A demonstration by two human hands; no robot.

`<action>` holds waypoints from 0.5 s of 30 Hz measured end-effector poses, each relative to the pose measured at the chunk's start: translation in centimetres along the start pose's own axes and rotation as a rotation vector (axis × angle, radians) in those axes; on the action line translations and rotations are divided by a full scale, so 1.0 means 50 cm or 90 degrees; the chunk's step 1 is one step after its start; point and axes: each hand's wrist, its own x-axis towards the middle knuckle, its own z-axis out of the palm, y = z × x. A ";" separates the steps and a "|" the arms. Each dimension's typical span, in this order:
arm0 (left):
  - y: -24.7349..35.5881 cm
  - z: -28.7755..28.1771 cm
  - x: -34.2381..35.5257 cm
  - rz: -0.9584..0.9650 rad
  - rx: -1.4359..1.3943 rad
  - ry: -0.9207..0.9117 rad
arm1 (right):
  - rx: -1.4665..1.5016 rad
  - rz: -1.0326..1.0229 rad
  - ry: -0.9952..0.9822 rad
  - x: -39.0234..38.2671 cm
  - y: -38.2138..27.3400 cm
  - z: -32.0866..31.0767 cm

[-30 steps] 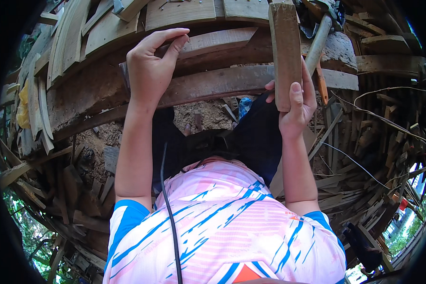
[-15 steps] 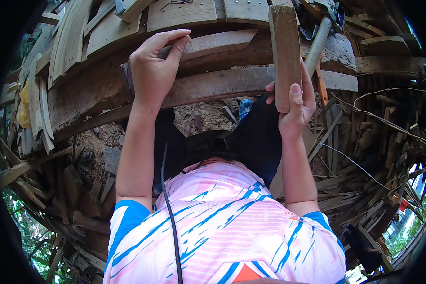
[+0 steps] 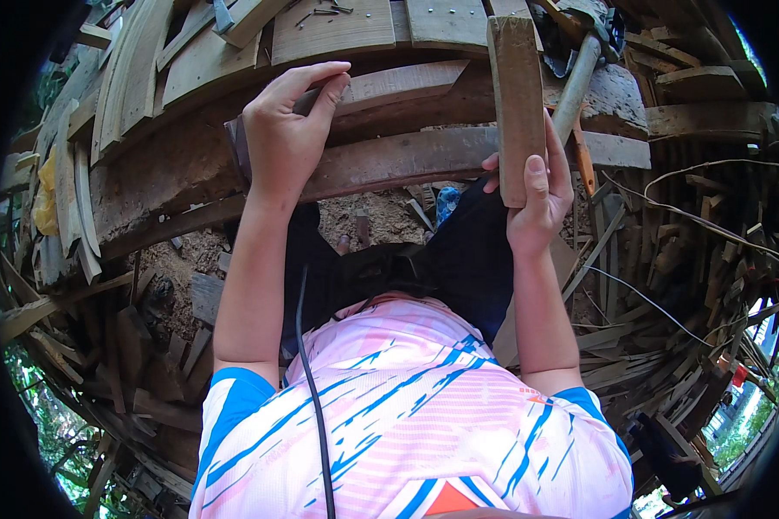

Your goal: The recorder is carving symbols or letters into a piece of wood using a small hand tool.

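Observation:
A squared wooden block (image 3: 517, 95) stands upright in my right hand (image 3: 538, 195). The thumb presses its near face and the fingers wrap behind its lower end. Up and to the left, my left hand (image 3: 290, 121) is raised with thumb and index fingertips drawn together in a pinch. Whatever lies between those fingertips, if anything, is too small to make out. Just beyond them is an angled-end wood strip (image 3: 402, 84). Several nails (image 3: 325, 11) lie loose on a flat board (image 3: 333, 35) past my left hand.
A long beam (image 3: 389, 156) crosses in front of my lap. Beyond my right hand rest a round wooden handle (image 3: 580, 82) and an orange-handled tool (image 3: 584, 164). Scrap wood (image 3: 666, 233) heaps up on the right. A black cable (image 3: 312, 389) hangs down my front.
Both hands keep their hold and pose. The whole view has shifted very slightly, and the wooden block stays upright in my right hand.

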 end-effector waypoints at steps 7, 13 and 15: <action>0.000 0.006 0.003 0.002 0.006 -0.002 | -0.016 -0.007 -0.007 0.003 0.004 -0.009; -0.007 0.004 0.006 -0.004 -0.008 0.019 | -0.017 0.007 -0.010 0.009 -0.005 0.004; -0.003 -0.004 0.003 -0.010 0.086 0.033 | -0.053 0.020 0.005 0.006 -0.009 0.019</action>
